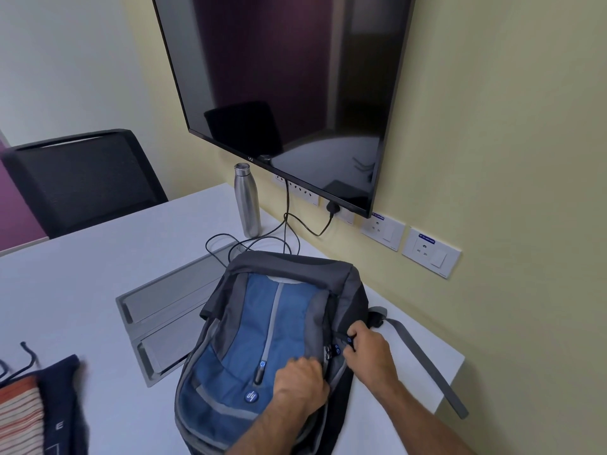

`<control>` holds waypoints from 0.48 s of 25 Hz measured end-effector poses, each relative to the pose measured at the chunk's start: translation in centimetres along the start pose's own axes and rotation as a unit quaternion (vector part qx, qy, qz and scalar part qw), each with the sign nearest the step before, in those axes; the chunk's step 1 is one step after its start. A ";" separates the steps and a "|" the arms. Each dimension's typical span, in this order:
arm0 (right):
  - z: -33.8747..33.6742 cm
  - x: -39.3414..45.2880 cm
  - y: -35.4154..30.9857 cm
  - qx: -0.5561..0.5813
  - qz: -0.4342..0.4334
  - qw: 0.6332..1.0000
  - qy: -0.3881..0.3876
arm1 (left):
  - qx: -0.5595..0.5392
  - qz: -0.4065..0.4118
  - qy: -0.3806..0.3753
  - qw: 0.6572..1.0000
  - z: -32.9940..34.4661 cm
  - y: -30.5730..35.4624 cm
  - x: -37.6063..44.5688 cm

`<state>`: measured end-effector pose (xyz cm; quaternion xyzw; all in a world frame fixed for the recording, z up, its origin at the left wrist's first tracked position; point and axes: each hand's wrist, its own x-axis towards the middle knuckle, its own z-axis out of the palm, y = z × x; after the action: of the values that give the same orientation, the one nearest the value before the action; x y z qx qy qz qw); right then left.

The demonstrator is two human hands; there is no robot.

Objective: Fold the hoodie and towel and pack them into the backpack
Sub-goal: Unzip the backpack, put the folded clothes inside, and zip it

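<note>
Pinching a zipper pull (348, 340) on the backpack's side, the right hand (369, 354) worked while the left hand (300, 382) clutched the fabric of the backpack (262, 326) lying flat on the tabletop (82, 284). A jerky pull could have snagged the zipper or dragged the bag into the cable (289, 221) and bottle (247, 200). The folded hoodie (62, 405) and striped towel (19, 418) waited well apart at the left.

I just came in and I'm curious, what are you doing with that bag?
A person is working the zip on a blue and grey backpack lying on the white table. The right hand pinches a zipper pull on the bag's side, while the left hand grips the fabric beside it. The dark hoodie and striped towel wait at the table's left edge, not yet packed.
</note>
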<state>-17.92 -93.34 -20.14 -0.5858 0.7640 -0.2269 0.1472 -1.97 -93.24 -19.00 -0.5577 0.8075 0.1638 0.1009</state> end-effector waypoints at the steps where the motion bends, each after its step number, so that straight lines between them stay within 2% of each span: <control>1: -0.1 -0.2 0.4 0.012 -0.011 1.000 -0.001 | -0.008 -0.004 0.002 1.000 0.0 -0.1 0.0; 12: -0.4 -6.9 1.1 0.117 -0.108 0.982 -0.106 | -0.021 0.007 0.028 0.999 1.3 -1.1 0.7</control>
<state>-17.21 -86.43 -20.63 -0.6639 0.6447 -0.2661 0.2697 -1.24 -93.73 -20.65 -0.5585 0.8101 0.1660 0.0656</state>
